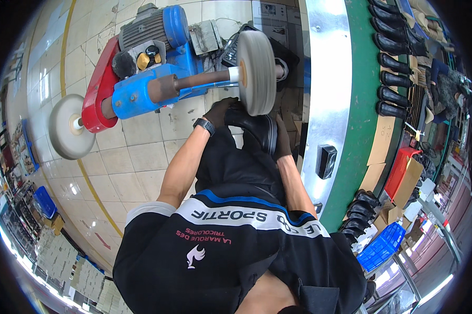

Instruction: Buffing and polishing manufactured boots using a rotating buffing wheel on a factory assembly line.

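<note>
Pale left wheel (pixel 63 128): stood well apart from my hands, so I judged it best to keep that elbow tucked in.
Shaft (pixel 209 79): ran right from the blue bearing housing (pixel 136 98); my watch (pixel 204 126) belonged clear of it.
Left hand (pixel 218 111): dark-gloved, curled over the left end of the black shoe (pixel 259 125), fingertips partly hidden.
Black shoe: sat between both hands at the lower rim of the right wheel (pixel 259 78); I could not tell whether it touched.
Right wheel: looked blurred, as if spinning; light, even pressure and slow rolling seemed wisest.
Right hand (pixel 282 137): dark-gloved, closed along the shoe's right edge; I judged its fingers safest away from the rim.
Green tabletop (pixel 351 104): bore a row of black shoes (pixel 394 78).
</note>
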{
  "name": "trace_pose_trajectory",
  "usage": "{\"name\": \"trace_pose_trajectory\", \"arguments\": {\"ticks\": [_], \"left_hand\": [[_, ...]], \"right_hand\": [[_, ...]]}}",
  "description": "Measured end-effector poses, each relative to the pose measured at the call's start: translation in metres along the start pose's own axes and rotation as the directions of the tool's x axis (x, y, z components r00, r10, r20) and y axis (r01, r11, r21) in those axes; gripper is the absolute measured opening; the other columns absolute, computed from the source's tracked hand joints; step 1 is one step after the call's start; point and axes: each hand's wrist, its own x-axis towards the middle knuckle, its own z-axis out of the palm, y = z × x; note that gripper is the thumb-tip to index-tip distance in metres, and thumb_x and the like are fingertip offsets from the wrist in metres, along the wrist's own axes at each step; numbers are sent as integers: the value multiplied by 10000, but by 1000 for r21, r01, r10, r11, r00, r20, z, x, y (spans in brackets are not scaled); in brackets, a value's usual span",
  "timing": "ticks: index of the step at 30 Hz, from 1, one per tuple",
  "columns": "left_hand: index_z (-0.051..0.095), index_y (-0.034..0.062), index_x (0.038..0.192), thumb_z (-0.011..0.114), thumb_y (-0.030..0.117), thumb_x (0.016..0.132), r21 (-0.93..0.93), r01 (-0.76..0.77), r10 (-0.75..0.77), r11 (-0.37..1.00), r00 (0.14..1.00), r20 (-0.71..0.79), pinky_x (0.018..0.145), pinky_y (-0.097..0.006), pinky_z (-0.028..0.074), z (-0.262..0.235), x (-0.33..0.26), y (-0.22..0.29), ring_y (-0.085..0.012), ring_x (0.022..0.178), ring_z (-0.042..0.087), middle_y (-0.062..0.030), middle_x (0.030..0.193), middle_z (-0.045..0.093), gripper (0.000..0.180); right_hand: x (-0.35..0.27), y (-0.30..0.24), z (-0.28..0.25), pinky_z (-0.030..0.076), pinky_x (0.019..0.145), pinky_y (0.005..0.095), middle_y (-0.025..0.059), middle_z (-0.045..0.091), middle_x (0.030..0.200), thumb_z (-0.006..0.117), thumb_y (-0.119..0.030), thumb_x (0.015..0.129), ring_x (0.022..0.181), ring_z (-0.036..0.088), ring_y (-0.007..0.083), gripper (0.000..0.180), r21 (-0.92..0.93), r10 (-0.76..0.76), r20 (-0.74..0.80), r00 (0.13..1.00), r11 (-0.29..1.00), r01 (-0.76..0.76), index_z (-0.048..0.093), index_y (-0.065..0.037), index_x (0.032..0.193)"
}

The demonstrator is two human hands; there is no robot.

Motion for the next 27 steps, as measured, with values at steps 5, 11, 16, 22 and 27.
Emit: {"name": "trace_pose_trajectory", "arguments": {"ticks": [5, 11, 16, 22, 27], "left_hand": [[525, -5, 1058, 400, 207, 902, -227, 163, -196, 960, 972, -130, 814, -301, 480, -13, 8, 7, -187, 888, 599, -124, 998, 608, 291], [554, 24, 1000, 585, 223, 770, 960, -280, 301, -16, 914, 272, 806, -312, 464, -72, 6, 6, -249, 877, 594, -132, 958, 611, 306], [585, 52, 961, 662, 204, 620, 996, -83, -10, -37, 997, 83, 802, -362, 437, -20, -1, 44, -328, 920, 568, -186, 945, 594, 382], [615, 67, 925, 631, 142, 607, 892, 234, -99, -387, 951, -293, 799, -375, 460, -103, -40, 33, -325, 928, 584, -186, 901, 613, 328], [637, 58, 955, 611, 186, 660, 885, 75, -208, -460, 959, -190, 795, -376, 463, -52, 30, -15, -329, 915, 591, -212, 950, 613, 322]], "right_hand": [[72, 19, -32, 519, 709, 287, 133, 594, 991, 522, -400, 842, 846, 607, 190, 500, -1, -17, -66, 998, 1000, 17, 519, 13, 1123], [73, 18, -11, 514, 758, 336, 67, 616, 974, 437, -260, 837, 850, 606, 194, 288, 49, 188, 151, 970, 979, -197, 550, -94, 1043], [93, 14, -21, 407, 880, 397, -14, 586, 927, 493, -365, 732, 939, 520, 192, 292, -39, 441, -67, 895, 895, -444, 534, -192, 964], [119, 22, 54, 173, 957, 603, 79, 402, 1334, 407, -483, 766, 1234, 325, 304, 625, 88, 674, -382, 633, 708, -701, 407, -131, 1282], [211, 96, -141, 370, 900, 440, 150, 471, 1236, 279, -503, 878, 1093, 466, 317, 575, -275, 51, 34, 998, 961, -40, 381, -112, 1287]]}}
